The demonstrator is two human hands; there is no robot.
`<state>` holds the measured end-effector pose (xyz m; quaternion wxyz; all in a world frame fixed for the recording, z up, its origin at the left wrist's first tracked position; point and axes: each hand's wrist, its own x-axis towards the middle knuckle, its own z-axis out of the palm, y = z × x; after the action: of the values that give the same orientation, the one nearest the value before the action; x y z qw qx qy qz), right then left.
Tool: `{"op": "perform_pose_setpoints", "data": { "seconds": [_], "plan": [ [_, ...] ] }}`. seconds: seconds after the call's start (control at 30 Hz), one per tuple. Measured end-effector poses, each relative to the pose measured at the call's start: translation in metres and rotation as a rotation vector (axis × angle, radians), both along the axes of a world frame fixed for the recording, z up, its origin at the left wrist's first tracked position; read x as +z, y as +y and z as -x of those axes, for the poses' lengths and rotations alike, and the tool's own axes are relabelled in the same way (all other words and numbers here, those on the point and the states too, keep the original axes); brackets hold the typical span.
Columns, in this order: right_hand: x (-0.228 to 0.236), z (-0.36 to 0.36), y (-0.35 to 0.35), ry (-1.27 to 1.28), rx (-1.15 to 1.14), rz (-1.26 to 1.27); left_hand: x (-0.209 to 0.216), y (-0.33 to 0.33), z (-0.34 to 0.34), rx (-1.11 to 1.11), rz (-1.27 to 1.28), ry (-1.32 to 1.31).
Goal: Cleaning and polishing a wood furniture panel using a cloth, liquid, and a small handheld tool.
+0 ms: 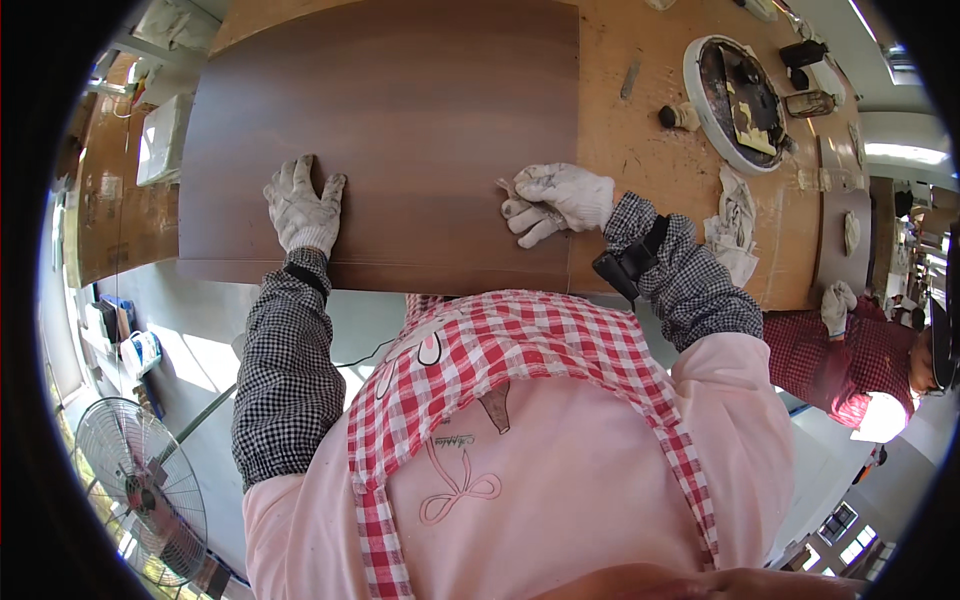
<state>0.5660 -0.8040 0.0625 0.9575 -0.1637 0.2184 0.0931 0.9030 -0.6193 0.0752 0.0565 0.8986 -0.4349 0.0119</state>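
A large dark brown panel [400,110] with a smooth surface lies on the worktable before me. My left hand [303,205], in a whitish, smudged work glove, rests flat on the panel's near part with its fingers spread. Over the panel's near right part is my right hand [560,200], gloved the same way. Its fingers are curled together, and a small pale scrap pokes out by the fingertips; the glove hides what it is.
Right of the panel, the wooden table [630,130] bears a round white-rimmed tray [692,75] with dark residue, a small dark-ended brush [680,117], a crumpled whitish cloth [737,215] and a jar [810,103]. A co-worker [850,355] is at far right. A fan [140,490] stands lower left.
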Motion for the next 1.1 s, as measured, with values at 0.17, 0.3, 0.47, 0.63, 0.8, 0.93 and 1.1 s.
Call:
{"op": "perform_pose_setpoints", "data": {
  "seconds": [0.17, 0.3, 0.47, 0.63, 0.8, 0.93, 1.1],
  "plan": [
    [0.010, -0.031, -0.091, 0.138, -0.328, 0.366, 0.000, -0.002, -0.003, -0.015, 0.023, 0.017],
    [0.016, -0.054, -0.166, 0.414, -0.593, 0.670, 0.006, 0.001, -0.007, 0.021, 0.014, 0.034],
    [-0.014, -0.010, -0.279, 0.585, -0.747, 1.118, 0.012, -0.007, -0.009, 0.026, 0.000, 0.074],
    [-0.016, -0.029, -0.293, 0.772, -0.340, 1.554, 0.013, 0.001, -0.020, 0.007, 0.027, 0.038],
    [0.009, -0.056, -0.262, 0.799, -0.203, 1.735, 0.008, 0.004, -0.026, 0.016, -0.004, 0.078],
    [0.035, -0.073, -0.245, 0.806, -0.126, 1.753, 0.003, 0.005, -0.030, 0.004, 0.007, 0.063],
    [0.029, -0.072, -0.246, 0.835, -0.154, 1.868, 0.001, 0.006, -0.035, -0.004, 0.009, 0.051]
  ]
}}
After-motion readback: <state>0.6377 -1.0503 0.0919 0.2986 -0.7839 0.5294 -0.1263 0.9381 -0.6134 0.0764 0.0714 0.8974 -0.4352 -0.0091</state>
